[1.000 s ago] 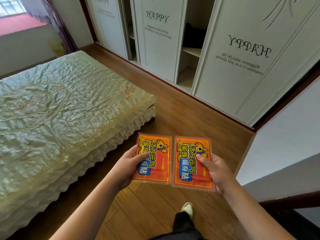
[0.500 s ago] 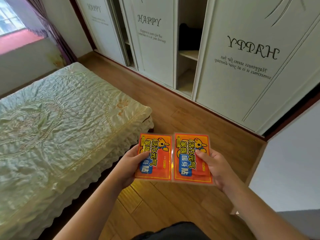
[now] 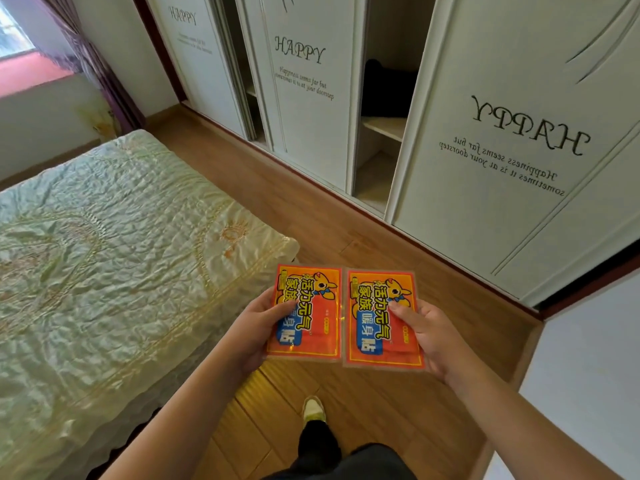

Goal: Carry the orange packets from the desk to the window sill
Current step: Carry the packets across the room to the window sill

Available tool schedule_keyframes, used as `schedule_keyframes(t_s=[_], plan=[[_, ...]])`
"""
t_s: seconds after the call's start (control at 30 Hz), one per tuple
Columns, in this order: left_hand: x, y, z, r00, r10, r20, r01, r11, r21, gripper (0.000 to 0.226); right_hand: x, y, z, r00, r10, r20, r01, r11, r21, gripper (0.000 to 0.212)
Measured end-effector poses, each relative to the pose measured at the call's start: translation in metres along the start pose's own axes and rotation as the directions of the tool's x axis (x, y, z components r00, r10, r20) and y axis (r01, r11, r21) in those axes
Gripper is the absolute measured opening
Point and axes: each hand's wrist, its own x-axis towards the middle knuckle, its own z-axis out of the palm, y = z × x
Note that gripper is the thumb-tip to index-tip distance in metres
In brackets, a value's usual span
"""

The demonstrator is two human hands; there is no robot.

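I hold two flat orange packets side by side in front of me above the wooden floor. My left hand [image 3: 258, 329] grips the left orange packet [image 3: 311, 317] by its left edge, thumb on top. My right hand [image 3: 427, 336] grips the right orange packet [image 3: 375, 327] by its right edge, thumb on its face. Both packets carry yellow and blue print and a cartoon animal. The window sill [image 3: 26, 76], reddish, lies at the far upper left behind the bed.
A bed [image 3: 114, 258] with a pale green quilted cover fills the left side. White sliding wardrobe doors [image 3: 485, 140] run along the right, some partly open. A purple curtain [image 3: 100, 71] hangs by the window. A strip of wooden floor [image 3: 311, 209] runs between bed and wardrobe. My foot [image 3: 313, 408] is below.
The view has moved forward along the floor strip, and the window sill has slid toward the left edge of the view. Both hands keep the same grip on the packets. A foot has stepped into view.
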Motion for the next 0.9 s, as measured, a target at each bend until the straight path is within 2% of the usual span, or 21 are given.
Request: schedule_keyframes(t_s=[0.17,0.3,0.5,0.9], plan=[[0.049,0.044,-0.02,1.0,-0.001,-0.019,0.0,0.998,-0.058,0.025,0.059,-0.036,0.029,0.999,-0.002,-0.043,0.001,1.0,-0.016,0.026],[0.084,0.079,-0.033,0.999,-0.029,-0.018,0.028,0.999,-0.042,0.023,0.097,-0.061,0.051,0.999,-0.012,-0.045,0.011,1.0,-0.008,0.031],[0.127,0.107,-0.037,1.0,0.006,-0.022,-0.006,1.0,-0.012,0.022,0.14,-0.084,0.071,1.0,-0.016,0.01,0.016,0.999,-0.028,0.05],[0.241,0.146,-0.009,0.997,-0.013,-0.081,0.019,0.997,0.078,0.023,0.254,-0.147,0.042,0.998,0.012,0.058,-0.013,1.0,0.016,0.05]])
